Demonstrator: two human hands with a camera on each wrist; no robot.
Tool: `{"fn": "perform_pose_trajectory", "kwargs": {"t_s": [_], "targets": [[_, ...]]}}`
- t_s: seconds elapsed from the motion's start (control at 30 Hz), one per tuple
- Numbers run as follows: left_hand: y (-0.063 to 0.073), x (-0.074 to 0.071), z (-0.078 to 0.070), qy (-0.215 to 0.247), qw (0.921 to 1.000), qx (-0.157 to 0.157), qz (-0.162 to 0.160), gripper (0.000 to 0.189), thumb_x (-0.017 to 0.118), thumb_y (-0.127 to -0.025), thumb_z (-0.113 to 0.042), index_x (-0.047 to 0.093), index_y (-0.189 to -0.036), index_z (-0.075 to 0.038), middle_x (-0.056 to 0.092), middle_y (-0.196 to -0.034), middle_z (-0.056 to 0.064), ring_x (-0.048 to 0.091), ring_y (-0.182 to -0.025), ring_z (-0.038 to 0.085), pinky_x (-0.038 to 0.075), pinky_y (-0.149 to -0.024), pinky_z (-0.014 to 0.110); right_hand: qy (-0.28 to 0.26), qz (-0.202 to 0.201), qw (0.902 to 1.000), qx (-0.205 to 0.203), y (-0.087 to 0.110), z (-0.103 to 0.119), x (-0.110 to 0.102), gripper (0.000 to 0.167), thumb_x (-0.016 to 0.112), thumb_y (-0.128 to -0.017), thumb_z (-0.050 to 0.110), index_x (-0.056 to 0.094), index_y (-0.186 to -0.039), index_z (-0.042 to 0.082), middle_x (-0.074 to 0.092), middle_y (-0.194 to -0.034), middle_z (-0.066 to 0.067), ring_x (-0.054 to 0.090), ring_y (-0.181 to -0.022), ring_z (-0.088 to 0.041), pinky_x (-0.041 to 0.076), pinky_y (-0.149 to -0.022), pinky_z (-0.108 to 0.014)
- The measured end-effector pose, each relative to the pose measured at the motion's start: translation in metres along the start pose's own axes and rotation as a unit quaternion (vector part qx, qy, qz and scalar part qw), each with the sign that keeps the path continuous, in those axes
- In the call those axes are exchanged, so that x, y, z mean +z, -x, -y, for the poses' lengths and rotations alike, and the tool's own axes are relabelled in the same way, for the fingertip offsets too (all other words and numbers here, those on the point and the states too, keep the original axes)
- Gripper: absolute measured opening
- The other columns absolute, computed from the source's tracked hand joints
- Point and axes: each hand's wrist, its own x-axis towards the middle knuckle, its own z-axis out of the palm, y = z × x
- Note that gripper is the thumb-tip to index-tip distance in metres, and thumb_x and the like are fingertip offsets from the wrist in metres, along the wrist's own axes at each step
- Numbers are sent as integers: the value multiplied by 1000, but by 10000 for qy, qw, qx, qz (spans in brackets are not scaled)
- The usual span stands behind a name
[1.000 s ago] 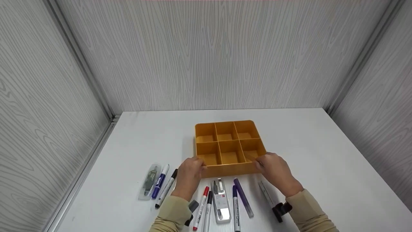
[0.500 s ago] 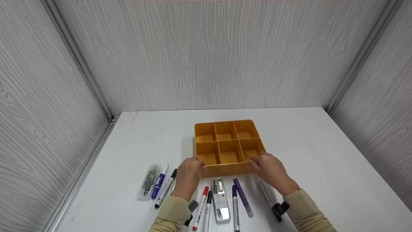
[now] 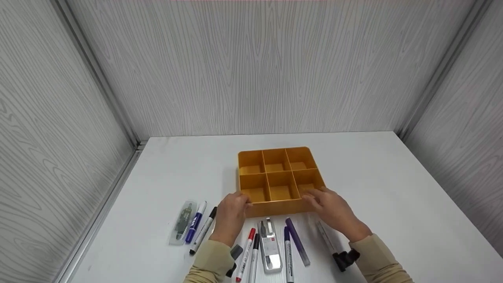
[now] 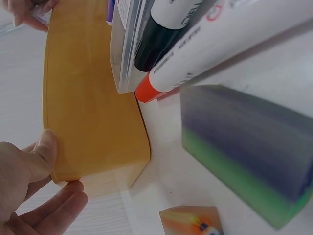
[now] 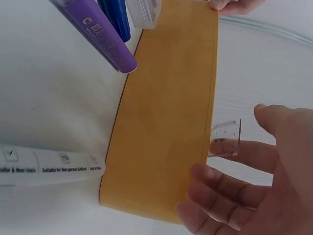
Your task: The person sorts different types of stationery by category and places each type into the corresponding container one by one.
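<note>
An orange-yellow box with several compartments (image 3: pixel 283 205) stands on the white table in the head view. My left hand (image 3: pixel 231 215) grips its near left corner; in the left wrist view the thumb (image 4: pixel 47 147) lies against the rim, with fingers beyond the corner. My right hand (image 3: pixel 333 208) is at the near right corner. In the right wrist view its thumb is spread away, while loosely bent fingers (image 5: pixel 215 196) touch the box. A small clear piece with ruler markings (image 5: pixel 229 131) shows above the rim, beside the index finger. Its other end is hidden.
Before the box lie a red marker (image 3: pixel 245 255), a black-capped marker (image 3: pixel 254 255), a pale flat case (image 3: pixel 270 247), a blue-capped marker (image 3: pixel 288 255) and a purple pen (image 3: pixel 298 241). Farther left are a clear case (image 3: pixel 182 222) and pens. Panel walls surround the table.
My right hand has shifted slightly left along the box's near edge, and its fingers have loosened. The left hand and the box have stayed in place.
</note>
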Motion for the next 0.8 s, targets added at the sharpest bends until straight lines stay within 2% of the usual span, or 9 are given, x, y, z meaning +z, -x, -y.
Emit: {"fn": "perform_pose_trajectory", "kwargs": {"t_s": [0.07, 0.1, 0.27, 0.43, 0.6, 0.8], "targets": [[0, 0, 0, 28, 10000, -7, 34, 9, 79, -81, -17, 73, -83, -11, 68, -79, 1, 61, -71, 17, 56, -68, 31, -99, -44, 9999, 128, 4, -6, -6, 47, 50, -102, 44, 64, -129, 8, 67, -109, -9, 64, -97, -25, 54, -90, -47], [0, 0, -1, 48, 10000, -16, 47, 9, 78, -81, -17, 73, -84, -11, 68, -79, 1, 61, -71, 17, 56, -68, 30, -168, -80, 9996, 190, 5, -10, -10, 49, 49, -103, 44, 62, -130, 7, 67, -112, -10, 64, -99, -26, 54, -90, -48], [-1, 0, 0, 82, 10000, -36, 11, 8, 79, -81, -16, 73, -83, -11, 69, -79, 2, 60, -70, 17, 55, -67, 30, -141, -417, 9978, 501, 15, -31, -31, 39, 50, -104, 32, 62, -128, 4, 66, -102, -10, 62, -87, -21, 55, -77, -41], [-1, 0, 1, 118, 9999, -39, 28, 7, 79, -82, -14, 73, -83, -10, 69, -80, 2, 60, -70, 17, 56, -67, 30, 66, -600, 9948, 817, 30, -52, -48, 33, 52, -103, 22, 62, -124, 1, 64, -99, -13, 56, -77, -19, 48, -66, -33], [0, 0, 0, 177, 9998, -70, 68, 6, 78, -83, -15, 74, -86, -11, 70, -82, 2, 60, -71, 17, 56, -69, 30, 195, -398, 9934, 1061, 51, -75, -54, 34, 54, -100, 18, 60, -124, -5, 63, -99, -19, 58, -77, -22, 49, -63, -36], [0, 0, 0, 12, 10000, 2, 23, 8, 79, -81, -17, 73, -83, -11, 68, -77, 2, 62, -70, 18, 57, -68, 31, 387, 290, 9891, 1387, 72, -94, -52, 36, 59, -97, 16, 58, -123, -9, 63, -98, -22, 63, -82, -27, 53, -67, -45]]}}
